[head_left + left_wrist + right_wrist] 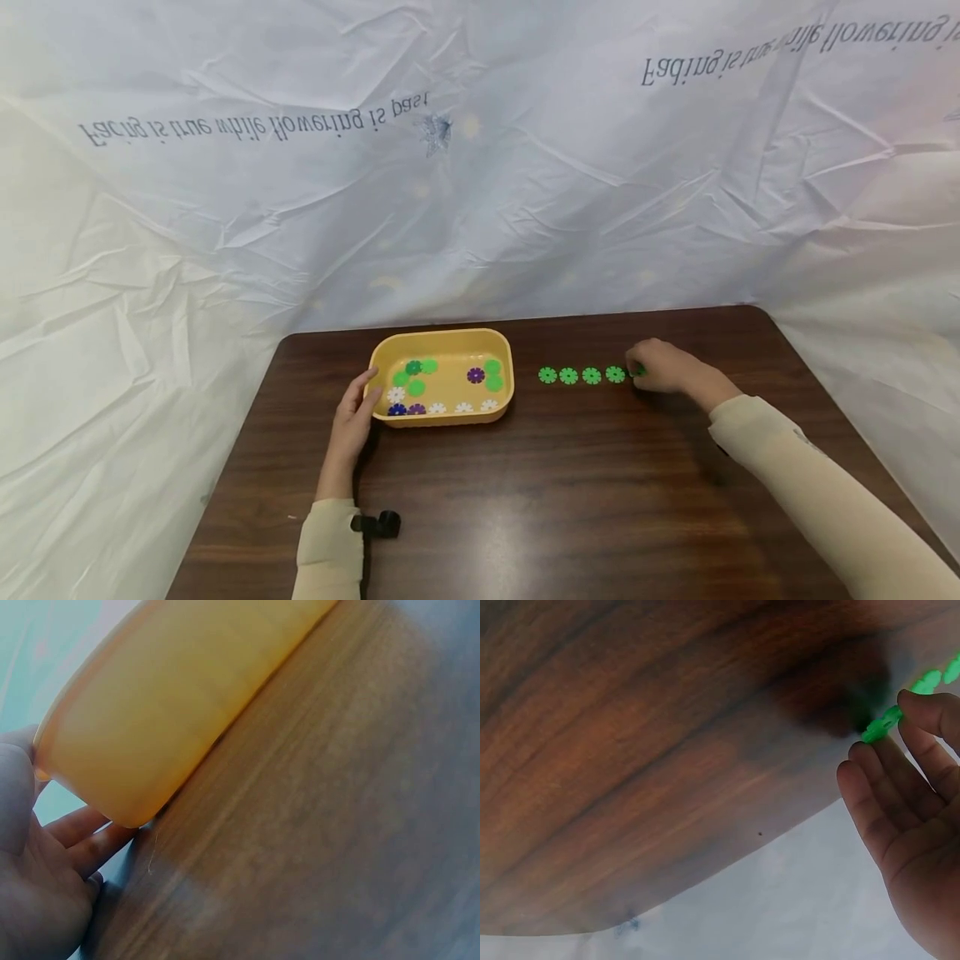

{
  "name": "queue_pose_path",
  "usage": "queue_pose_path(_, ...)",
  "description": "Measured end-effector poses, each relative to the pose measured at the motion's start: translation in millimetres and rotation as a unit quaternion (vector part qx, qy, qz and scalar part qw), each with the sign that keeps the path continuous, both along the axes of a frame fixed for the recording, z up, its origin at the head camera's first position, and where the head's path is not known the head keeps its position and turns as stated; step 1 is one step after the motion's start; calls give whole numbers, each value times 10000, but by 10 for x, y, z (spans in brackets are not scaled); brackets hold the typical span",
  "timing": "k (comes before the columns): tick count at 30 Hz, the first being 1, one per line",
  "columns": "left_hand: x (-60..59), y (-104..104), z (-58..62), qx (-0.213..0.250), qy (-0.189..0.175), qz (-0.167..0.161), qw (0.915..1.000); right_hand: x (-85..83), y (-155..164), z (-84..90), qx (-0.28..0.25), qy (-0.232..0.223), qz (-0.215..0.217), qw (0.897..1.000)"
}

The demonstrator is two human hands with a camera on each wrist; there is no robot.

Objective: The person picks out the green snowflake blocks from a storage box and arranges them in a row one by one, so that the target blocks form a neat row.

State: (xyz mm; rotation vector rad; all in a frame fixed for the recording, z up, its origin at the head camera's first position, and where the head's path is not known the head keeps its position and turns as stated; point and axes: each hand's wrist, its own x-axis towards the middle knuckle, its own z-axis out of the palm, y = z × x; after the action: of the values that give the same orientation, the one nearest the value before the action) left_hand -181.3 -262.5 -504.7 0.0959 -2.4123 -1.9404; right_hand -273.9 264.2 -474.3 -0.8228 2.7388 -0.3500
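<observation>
The left hand (352, 425) lies flat against the yellow tray (450, 414), and right of the tray the right hand (663, 367) pinches a green flower piece (881, 724).

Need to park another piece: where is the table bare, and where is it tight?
Bare: near half of the table, between both sleeves, and behind the green row. Tight: the gap between yellow tray and row, and around the right hand.

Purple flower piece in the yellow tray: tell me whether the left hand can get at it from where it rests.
Probably yes. The left hand rests on the yellow tray's left end, the tray is open-topped, and the purple flower piece lies uncovered inside with nothing above it. The hand would only need to lift over the rim.
</observation>
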Motion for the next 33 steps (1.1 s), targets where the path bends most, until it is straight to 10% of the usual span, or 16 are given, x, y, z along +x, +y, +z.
queue_pose_path(14, 23, -16, -5, -6, 12, -29, 10000, 12, -196, 87, -139, 493, 123, 9986)
queue_pose_path(25, 72, -74, 13, -25, -10, 118, 9999, -26, -1425, 596, -424, 673, 831, 9934)
queue_pose_path(33, 44, -47, 21, -26, 145, -57, 9999, -15, -2166, 540, -310, 466, 1511, 9869)
